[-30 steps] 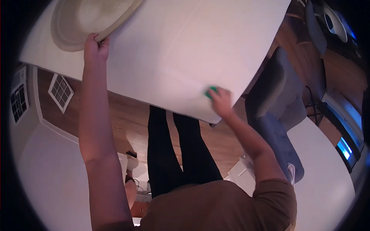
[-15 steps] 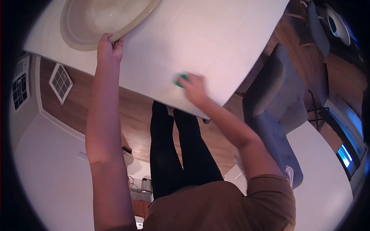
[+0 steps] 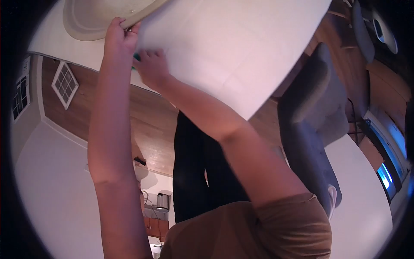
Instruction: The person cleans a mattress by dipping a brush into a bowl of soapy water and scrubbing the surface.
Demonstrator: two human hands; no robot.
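Observation:
My left hand (image 3: 119, 38) is closed on the near rim of a large beige basin (image 3: 84, 32) at the top left, which the upper edge of the view cuts off. The inside looks pale, perhaps with some liquid or suds. My right hand (image 3: 154, 68) rests low over the white tabletop (image 3: 224, 56), just right of my left wrist. Its bent fingers hold a small green sponge (image 3: 136, 57), mostly hidden behind the hand and the left forearm.
A grey upholstered chair (image 3: 315, 95) stands right of the table, with another grey chair (image 3: 362, 32) farther back. Wooden floor (image 3: 148, 118) runs below the table's near edge. A white lattice-paned frame (image 3: 65, 85) is at the left, and a metal canister (image 3: 163, 201) stands low in view.
My right hand has swept left across the tabletop with the sponge, from near the table's front edge to beside my left wrist. The basin and left hand appear slightly higher in view.

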